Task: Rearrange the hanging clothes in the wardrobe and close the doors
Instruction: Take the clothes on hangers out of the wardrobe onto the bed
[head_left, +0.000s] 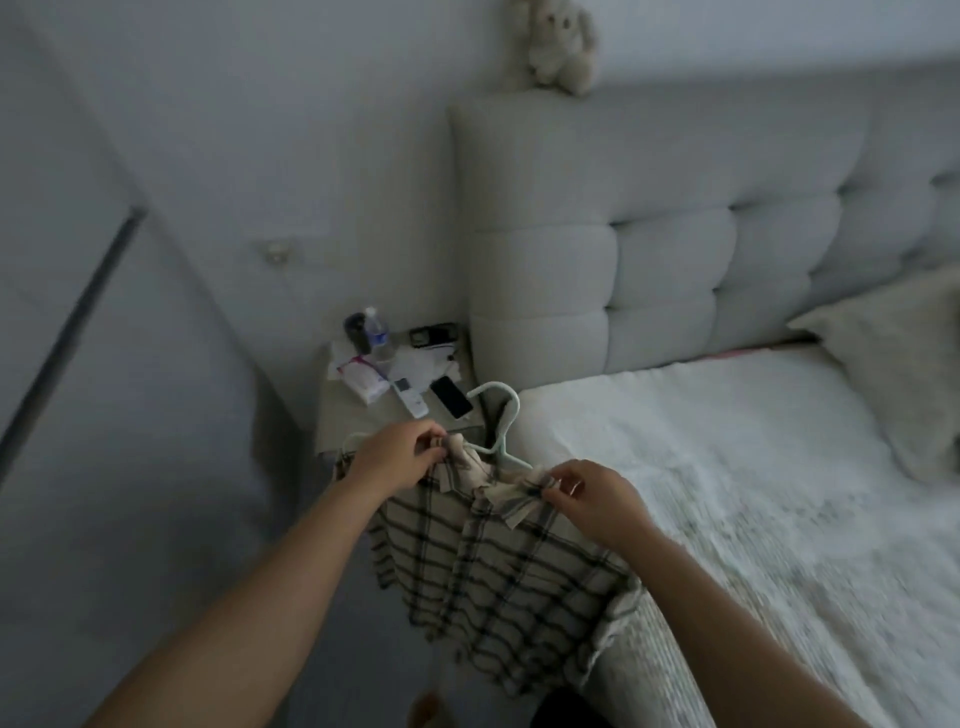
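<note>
One plaid shirt (498, 561) drapes over the near edge of the bed (727, 467), on a pale hanger (501, 415). The left hand (397, 457) and right hand (592, 493) each pinch its collar, apparently straightening it. Beyond stands a cluttered table (353, 415). No wardrobe shows, so rehanging and closing the doors seem still ahead.

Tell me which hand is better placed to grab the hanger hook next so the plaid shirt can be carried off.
Probably the left hand. It pinches the plaid shirt at the collar right beside the hanger, whose hook rises just above it. The right hand pinches the collar farther away, over the bed.
</note>
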